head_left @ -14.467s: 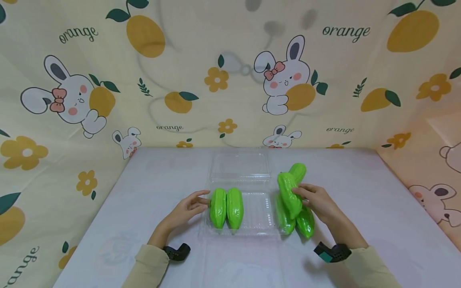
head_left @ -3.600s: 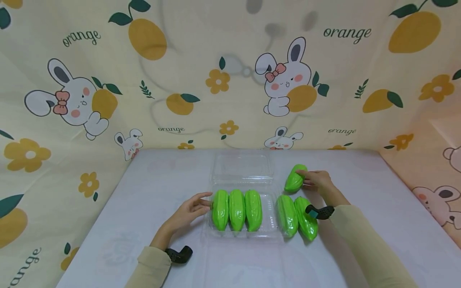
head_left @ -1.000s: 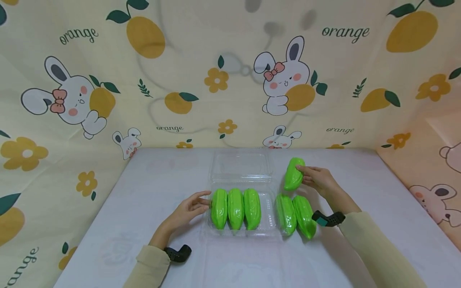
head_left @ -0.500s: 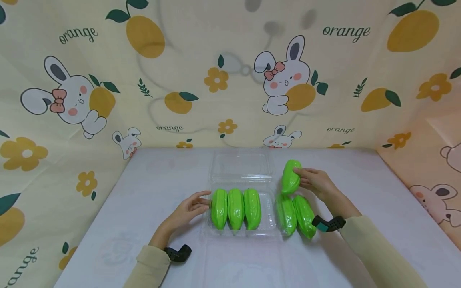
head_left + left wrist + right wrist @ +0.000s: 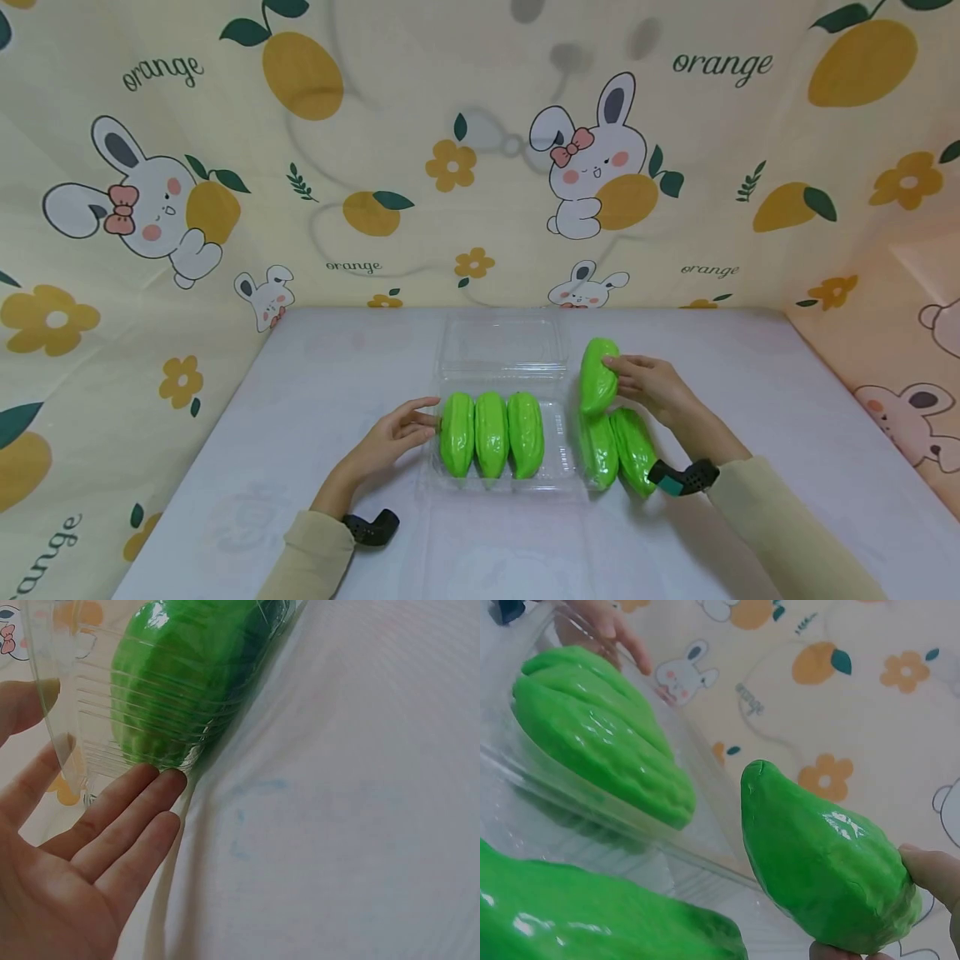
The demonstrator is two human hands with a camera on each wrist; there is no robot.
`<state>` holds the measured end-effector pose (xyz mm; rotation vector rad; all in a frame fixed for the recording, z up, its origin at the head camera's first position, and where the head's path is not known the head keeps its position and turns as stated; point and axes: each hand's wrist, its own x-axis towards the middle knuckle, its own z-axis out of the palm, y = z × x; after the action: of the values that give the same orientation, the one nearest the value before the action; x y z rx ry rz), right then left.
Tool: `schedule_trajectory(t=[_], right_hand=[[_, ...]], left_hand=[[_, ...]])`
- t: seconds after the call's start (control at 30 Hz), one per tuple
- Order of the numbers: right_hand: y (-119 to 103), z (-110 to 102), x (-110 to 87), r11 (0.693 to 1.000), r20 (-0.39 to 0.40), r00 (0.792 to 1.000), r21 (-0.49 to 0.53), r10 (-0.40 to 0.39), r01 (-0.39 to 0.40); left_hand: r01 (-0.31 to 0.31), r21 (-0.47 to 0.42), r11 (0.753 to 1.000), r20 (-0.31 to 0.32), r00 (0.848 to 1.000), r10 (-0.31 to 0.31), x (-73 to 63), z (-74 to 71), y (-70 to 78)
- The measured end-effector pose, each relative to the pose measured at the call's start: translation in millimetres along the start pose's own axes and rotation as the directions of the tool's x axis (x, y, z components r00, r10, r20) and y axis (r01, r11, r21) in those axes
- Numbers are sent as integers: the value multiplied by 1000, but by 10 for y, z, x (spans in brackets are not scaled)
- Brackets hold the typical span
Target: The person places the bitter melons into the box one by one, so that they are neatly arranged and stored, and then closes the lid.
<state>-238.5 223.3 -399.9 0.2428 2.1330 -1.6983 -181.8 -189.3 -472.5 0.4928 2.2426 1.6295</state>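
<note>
Three glossy green, ridged, gourd-shaped fruits stand side by side in a clear plastic clamshell box (image 5: 555,479); the leftmost fruit (image 5: 456,435) is near my left hand (image 5: 401,432). In the left wrist view, my left fingers (image 5: 127,862) are fairly straight, fingertips right at the box's ribbed side wall. My right hand (image 5: 651,385) grips another green gourd-shaped fruit (image 5: 598,375) between thumb and fingers, its pointed end free in the right wrist view. In the head view this fruit overlaps one lying just right of the box (image 5: 600,454).
A second loose green fruit (image 5: 633,450) lies beside it, partly behind the right wrist's black camera mount (image 5: 684,477). The box's clear lid (image 5: 501,343) lies open at the back. A bare strip remains inside the box's right side. Patterned cloth (image 5: 480,167) hangs behind the white table (image 5: 337,358).
Over the last second my right hand has carried its fruit leftward, closer to the box. Since the oldest frame, a third fruit has come into the box. My left hand has stayed put.
</note>
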Motion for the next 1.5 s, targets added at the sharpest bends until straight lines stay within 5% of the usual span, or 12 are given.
schedule_trajectory(t=[1.5], right_hand=[[-26,361,-216,989,46,997,-138,-54,60]], left_hand=[[-27,7,1000,8,1000,27,5,-15,-16]])
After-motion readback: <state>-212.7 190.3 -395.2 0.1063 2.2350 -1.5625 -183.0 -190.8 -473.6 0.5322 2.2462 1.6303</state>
